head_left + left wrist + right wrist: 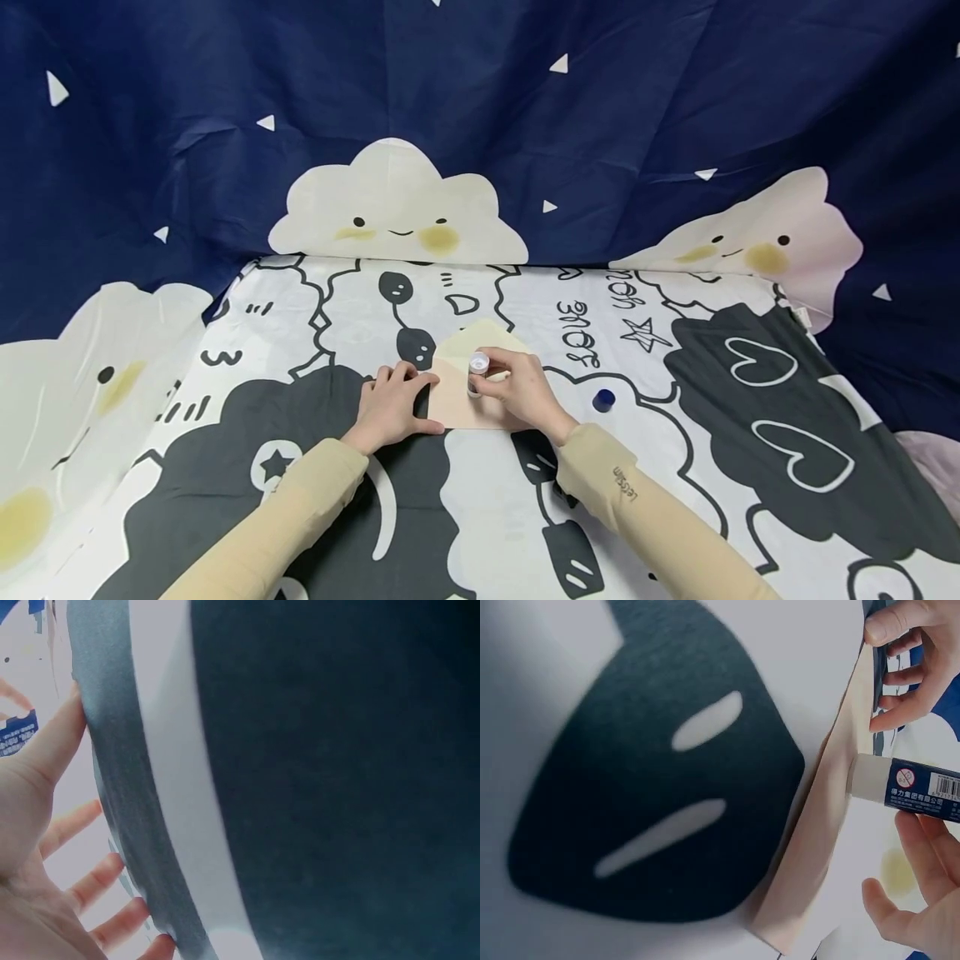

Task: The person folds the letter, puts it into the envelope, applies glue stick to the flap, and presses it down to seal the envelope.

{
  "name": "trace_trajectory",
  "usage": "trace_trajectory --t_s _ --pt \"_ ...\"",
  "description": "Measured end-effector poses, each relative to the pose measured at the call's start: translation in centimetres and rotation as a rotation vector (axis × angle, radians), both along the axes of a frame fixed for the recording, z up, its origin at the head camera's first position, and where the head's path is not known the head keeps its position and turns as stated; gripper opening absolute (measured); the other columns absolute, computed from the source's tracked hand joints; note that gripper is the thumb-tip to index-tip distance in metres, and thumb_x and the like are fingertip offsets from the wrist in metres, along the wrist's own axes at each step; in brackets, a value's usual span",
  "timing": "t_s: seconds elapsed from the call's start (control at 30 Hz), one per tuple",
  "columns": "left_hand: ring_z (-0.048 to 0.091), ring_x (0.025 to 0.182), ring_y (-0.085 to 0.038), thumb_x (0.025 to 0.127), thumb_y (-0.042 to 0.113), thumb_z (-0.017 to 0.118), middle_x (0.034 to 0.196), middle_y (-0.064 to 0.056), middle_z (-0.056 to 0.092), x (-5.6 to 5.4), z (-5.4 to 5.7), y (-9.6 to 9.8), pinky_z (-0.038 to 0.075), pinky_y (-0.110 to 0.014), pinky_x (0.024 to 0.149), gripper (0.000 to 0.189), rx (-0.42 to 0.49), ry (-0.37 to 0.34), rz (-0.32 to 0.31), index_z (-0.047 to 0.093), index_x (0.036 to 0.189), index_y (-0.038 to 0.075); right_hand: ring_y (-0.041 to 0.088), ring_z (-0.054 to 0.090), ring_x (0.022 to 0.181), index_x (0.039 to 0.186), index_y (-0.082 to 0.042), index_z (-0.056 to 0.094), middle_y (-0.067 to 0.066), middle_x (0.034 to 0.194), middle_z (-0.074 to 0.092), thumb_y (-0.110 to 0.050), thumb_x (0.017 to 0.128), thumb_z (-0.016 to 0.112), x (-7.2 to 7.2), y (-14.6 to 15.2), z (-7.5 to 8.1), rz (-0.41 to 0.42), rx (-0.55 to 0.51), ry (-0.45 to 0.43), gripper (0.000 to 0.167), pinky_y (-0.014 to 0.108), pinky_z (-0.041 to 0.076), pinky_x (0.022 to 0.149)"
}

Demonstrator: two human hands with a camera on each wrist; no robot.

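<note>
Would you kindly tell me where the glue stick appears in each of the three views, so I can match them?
Head: the glue stick is just below centre, in the right hand.
Left wrist: only the glue stick's blue printed part shows, at the left edge above mid-height.
Right wrist: it lies at the right edge, about mid-height.
Shared landmark: the left hand, visible in all three.

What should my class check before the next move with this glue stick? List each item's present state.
1. Glue stick gripped: ok, in the right hand.
2. Cap off: ok, it lies on the patterned cloth.
3. Envelope steadied: ok, the left hand touches its left side.
4. Flap open: ok, pointing away from the person.
5. Glue spread evenly: cannot tell, no glue is distinguishable.
</note>
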State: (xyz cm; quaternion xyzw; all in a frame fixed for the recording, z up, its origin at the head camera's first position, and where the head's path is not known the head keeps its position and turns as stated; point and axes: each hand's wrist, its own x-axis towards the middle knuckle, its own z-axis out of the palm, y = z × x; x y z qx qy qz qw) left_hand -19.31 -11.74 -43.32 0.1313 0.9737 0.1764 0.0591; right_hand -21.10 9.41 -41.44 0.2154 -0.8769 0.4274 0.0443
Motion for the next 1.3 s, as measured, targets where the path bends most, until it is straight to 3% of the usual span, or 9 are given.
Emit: trace_trajectory --t_s 0.3,0.63,1.3 --pt "0.043 0.107 -0.033 0.071 0.049 0.08 0.126 -0.012 0.048 0.1 -0.2 -0.1 0.04 -0.055 0.085 0.069 -0.004 0.017 -0.003 0.057 0.132 0.024 0.019 0.072 0.083 0.102 -0.005 0.072 0.006 0.091 0.074 -0.008 0.08 0.073 -0.3 0.2 -0.1 -0.011 0.008 0.003 0.022 0.039 0.056 0.074" --pt "0.043 0.107 -0.033 0.071 0.046 0.081 0.125 -0.012 0.049 0.2 -0.1 0.1 0.04 -0.055 0.086 0.068 0.011 0.025 -0.004 0.058 0.131 0.022 0.014 0.071 0.083 0.088 -0.016 0.07 -0.001 0.083 0.074 -0.008 0.08 0.07 -0.3 0.9 0.3 -0.018 0.027 -0.015 0.012 0.041 0.055 0.078" --pt "0.044 0.107 -0.033 0.072 0.045 0.081 0.126 -0.013 0.049 0.4 -0.1 0.0 0.04 -0.054 0.086 0.067 0.007 0.034 -0.006 0.058 0.13 0.022 0.015 0.07 0.081 0.087 -0.015 0.069 0.0 0.082 0.074 -0.008 0.08 0.07 -0.1 2.2 0.4 -0.066 0.057 -0.009 0.009 0.036 0.054 0.075"
